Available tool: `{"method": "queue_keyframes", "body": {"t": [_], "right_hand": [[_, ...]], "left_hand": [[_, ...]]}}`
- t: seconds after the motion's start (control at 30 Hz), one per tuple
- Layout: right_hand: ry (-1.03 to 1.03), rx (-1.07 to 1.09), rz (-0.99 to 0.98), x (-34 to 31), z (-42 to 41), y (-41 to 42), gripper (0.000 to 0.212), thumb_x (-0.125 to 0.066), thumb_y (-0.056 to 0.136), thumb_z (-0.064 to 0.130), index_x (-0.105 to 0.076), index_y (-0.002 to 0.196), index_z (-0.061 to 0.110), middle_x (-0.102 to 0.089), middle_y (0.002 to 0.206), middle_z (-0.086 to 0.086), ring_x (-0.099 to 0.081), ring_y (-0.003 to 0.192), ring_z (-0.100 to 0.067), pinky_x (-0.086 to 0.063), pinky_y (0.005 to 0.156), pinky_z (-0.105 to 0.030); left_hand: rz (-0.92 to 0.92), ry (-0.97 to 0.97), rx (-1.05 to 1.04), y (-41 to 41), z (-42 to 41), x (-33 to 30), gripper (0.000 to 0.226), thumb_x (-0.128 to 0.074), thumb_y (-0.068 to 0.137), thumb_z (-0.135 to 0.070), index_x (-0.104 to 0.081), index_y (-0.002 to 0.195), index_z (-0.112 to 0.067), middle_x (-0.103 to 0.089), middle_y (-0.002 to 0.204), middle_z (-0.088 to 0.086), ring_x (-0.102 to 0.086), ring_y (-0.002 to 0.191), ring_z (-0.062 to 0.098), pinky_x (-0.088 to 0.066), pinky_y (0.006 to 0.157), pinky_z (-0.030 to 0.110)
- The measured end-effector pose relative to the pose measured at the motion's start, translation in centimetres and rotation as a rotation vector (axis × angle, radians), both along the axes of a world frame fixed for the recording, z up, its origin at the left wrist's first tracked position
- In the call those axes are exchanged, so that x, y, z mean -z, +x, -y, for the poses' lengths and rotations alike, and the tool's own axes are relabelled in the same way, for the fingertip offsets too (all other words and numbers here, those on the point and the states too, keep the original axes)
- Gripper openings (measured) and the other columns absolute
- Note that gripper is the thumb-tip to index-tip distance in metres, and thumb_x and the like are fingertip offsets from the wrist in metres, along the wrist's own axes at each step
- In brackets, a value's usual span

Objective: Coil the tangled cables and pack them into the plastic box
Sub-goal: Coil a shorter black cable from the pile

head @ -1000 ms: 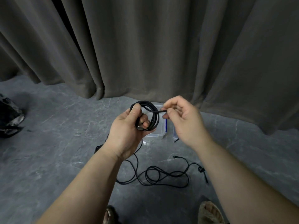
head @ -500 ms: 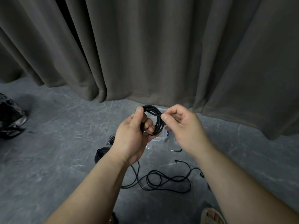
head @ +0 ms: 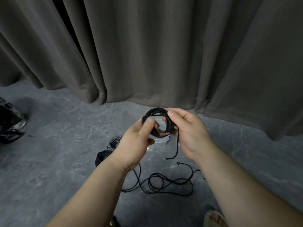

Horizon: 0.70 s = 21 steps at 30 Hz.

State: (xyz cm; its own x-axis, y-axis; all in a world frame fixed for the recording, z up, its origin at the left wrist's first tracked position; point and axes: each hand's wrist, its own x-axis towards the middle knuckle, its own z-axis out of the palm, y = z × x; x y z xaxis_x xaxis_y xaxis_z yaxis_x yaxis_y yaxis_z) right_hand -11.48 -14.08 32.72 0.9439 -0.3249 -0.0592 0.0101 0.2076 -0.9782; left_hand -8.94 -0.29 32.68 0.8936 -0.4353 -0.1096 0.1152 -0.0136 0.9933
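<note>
A coiled black cable [head: 155, 112] is held up between both hands. My left hand [head: 137, 141] grips its left side with the thumb on top. My right hand [head: 188, 133] grips its right side, and the cable's loose end [head: 176, 149] hangs down beside that palm. Behind the coil stands the clear plastic box [head: 161, 140] on the floor, mostly hidden. A tangled black cable [head: 164, 182] sprawls on the floor below my hands. Two more coils lie left of the box, one black [head: 102, 157] and one grey [head: 114, 141].
Heavy grey curtains [head: 147, 54] hang across the back and reach the grey stone floor [head: 57, 153]. A dark bag [head: 9, 123] sits at the far left. A sandalled foot [head: 214, 218] shows at the bottom edge.
My right hand moved from pulling the cable end sideways to gripping the coil's right side. The free end now hangs down. The hands sit lower in view.
</note>
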Motion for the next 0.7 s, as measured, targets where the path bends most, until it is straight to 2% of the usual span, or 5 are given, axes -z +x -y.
{"method": "queue_keyframes", "body": {"t": [0.07, 0.2, 0.33, 0.53, 0.7], "right_hand": [[0.171, 0.013, 0.010, -0.28, -0.06, -0.03, 0.019, -0.052, 0.096, 0.012, -0.069, 0.090, 0.014, -0.066, 0.074, -0.002, -0.062, 0.067, -0.010, -0.053, 0.063, -0.024], [0.288, 0.028, 0.029, -0.41, -0.03, -0.04, 0.017, -0.053, 0.095, 0.007, -0.067, 0.084, 0.011, -0.058, 0.067, -0.004, -0.052, 0.053, -0.011, -0.046, 0.054, -0.024], [0.141, 0.012, 0.027, -0.01, 0.15, 0.12, 0.014, -0.056, 0.092, 0.005, -0.068, 0.085, 0.008, -0.059, 0.066, -0.003, -0.046, 0.053, -0.010, -0.044, 0.055, -0.023], [-0.009, -0.096, -0.022, 0.13, -0.09, -0.26, 0.016, -0.062, 0.089, 0.006, -0.068, 0.076, 0.013, -0.057, 0.068, -0.009, -0.049, 0.051, -0.008, -0.045, 0.054, -0.021], [-0.024, -0.087, -0.145, -0.31, -0.06, -0.47, 0.020, -0.071, 0.083, 0.018, -0.061, 0.067, 0.014, -0.060, 0.056, 0.004, -0.054, 0.049, -0.005, -0.045, 0.051, -0.018]], "left_hand": [[0.048, 0.089, 0.071, -0.15, 0.08, 0.03, 0.017, -0.048, 0.098, -0.032, -0.063, 0.101, -0.023, -0.072, 0.092, -0.012, -0.065, 0.092, 0.002, -0.044, 0.075, 0.022], [0.088, 0.095, 0.028, 0.16, 0.08, -0.04, 0.008, -0.059, 0.094, -0.017, -0.066, 0.095, -0.012, -0.070, 0.073, -0.013, -0.062, 0.067, -0.005, -0.043, 0.064, 0.008], [0.043, 0.117, -0.018, 0.42, -0.12, 0.10, 0.010, -0.065, 0.089, -0.009, -0.066, 0.100, -0.008, -0.067, 0.070, -0.011, -0.059, 0.062, -0.001, -0.043, 0.060, 0.011], [-0.079, 0.009, 0.021, 0.38, -0.04, 0.03, 0.011, -0.053, 0.097, -0.015, -0.063, 0.092, -0.014, -0.064, 0.075, 0.001, -0.060, 0.076, 0.015, -0.055, 0.080, 0.036], [0.171, 0.192, 0.023, -0.13, 0.22, 0.06, 0.015, -0.052, 0.098, -0.027, -0.060, 0.095, -0.015, -0.058, 0.068, -0.006, -0.054, 0.067, 0.008, -0.050, 0.072, 0.029]]}}
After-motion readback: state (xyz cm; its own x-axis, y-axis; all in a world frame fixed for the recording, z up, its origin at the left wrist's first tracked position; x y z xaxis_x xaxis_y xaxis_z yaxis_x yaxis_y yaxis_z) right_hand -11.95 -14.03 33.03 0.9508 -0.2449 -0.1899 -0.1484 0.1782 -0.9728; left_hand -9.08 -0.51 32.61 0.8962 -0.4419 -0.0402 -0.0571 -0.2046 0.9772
